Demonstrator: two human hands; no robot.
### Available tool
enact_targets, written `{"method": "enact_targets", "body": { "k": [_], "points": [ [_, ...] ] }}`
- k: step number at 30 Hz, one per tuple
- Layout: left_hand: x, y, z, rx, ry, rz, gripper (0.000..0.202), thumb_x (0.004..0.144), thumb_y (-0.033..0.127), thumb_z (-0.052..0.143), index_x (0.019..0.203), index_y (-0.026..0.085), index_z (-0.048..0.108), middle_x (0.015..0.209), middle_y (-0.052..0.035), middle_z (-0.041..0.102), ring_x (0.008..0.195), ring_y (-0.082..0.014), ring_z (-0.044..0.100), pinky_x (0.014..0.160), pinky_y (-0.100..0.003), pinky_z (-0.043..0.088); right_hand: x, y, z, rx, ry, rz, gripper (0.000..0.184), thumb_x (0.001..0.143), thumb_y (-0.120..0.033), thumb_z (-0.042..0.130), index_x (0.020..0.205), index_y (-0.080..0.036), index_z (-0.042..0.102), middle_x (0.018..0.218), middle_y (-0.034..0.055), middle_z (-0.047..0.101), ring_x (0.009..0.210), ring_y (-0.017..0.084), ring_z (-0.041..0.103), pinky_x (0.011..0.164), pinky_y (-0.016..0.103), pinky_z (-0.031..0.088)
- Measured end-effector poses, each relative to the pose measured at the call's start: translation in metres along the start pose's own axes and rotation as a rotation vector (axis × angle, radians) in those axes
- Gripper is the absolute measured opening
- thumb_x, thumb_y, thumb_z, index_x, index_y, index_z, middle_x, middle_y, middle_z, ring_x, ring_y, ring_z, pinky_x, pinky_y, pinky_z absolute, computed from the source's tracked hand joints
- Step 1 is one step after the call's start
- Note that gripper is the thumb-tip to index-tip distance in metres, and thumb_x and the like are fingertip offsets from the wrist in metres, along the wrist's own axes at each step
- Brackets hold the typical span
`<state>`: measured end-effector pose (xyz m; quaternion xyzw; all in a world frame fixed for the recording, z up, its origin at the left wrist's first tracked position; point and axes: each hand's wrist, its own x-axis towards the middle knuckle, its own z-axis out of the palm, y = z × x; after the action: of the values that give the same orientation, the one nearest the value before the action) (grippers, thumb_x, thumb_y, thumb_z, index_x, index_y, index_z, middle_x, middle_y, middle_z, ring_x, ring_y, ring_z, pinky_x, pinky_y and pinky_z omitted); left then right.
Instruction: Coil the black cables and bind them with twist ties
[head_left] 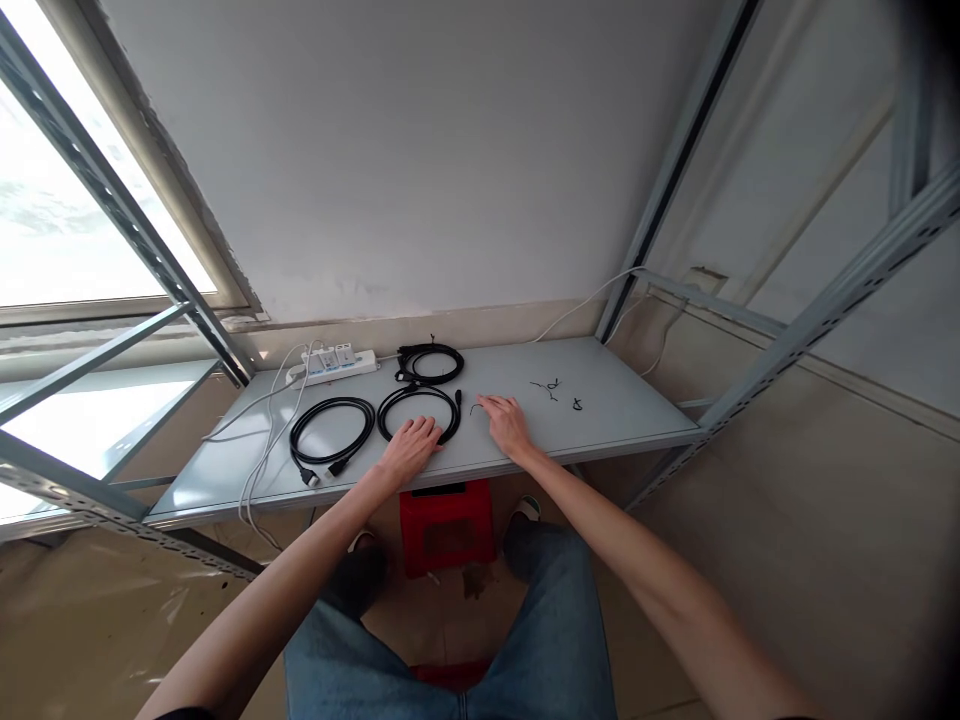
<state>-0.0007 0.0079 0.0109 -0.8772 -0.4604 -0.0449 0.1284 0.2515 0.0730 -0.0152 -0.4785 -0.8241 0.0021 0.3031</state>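
Observation:
Three coiled black cables lie on a pale grey metal shelf [622, 420]: one at the left [331, 431], one in the middle [418, 410], one further back [430, 363]. My left hand [411, 446] rests flat on the near edge of the middle coil, fingers stretched out. My right hand [505, 424] lies flat on the shelf just right of that coil, fingers spread, its fingertips next to a small black twist tie [476, 407]. Neither hand holds anything.
A white power strip [331, 364] with plugs and white leads sits at the back left. More small black twist ties [555, 390] lie to the right. A red stool [446, 525] stands under the shelf, by my knees. Metal uprights frame the shelf; a window is at left.

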Motion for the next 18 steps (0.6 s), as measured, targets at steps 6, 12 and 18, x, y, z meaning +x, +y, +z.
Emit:
{"method": "enact_targets", "body": {
  "k": [6,12,18],
  "points": [
    [0.011,0.020,0.005,-0.163,0.042,-0.076,0.030,0.110,0.033,0.032,0.111,0.020,0.059,0.100,-0.0098,0.070,0.094,-0.0248,0.066,0.082,-0.035,0.045,-0.003,-0.026,-0.003,-0.021,-0.034,-0.182,0.063,0.091,0.006,0.037,0.140,-0.021,0.067,0.123,0.0128,0.076,0.135,0.027,0.058,0.103,0.046,0.045],
    [0.005,0.024,0.009,-0.278,0.047,-0.088,0.041,0.109,0.048,0.035,0.098,0.020,0.063,0.093,-0.0105,0.074,0.088,-0.0253,0.072,0.071,-0.031,0.046,0.040,-0.045,-0.012,-0.075,-0.221,-0.501,0.053,0.084,0.010,0.049,0.122,-0.017,0.074,0.122,0.0141,0.076,0.134,0.028,0.058,0.103,0.044,0.042],
    [0.007,0.025,0.010,-0.291,0.029,-0.103,0.037,0.107,0.044,0.040,0.099,0.019,0.066,0.100,-0.0112,0.075,0.090,-0.0254,0.072,0.073,-0.032,0.046,0.055,-0.040,-0.026,-0.094,-0.526,-0.688,0.041,0.072,0.008,0.060,0.096,-0.019,0.078,0.095,0.0090,0.079,0.103,0.023,0.069,0.095,0.036,0.044]
  ]
}}
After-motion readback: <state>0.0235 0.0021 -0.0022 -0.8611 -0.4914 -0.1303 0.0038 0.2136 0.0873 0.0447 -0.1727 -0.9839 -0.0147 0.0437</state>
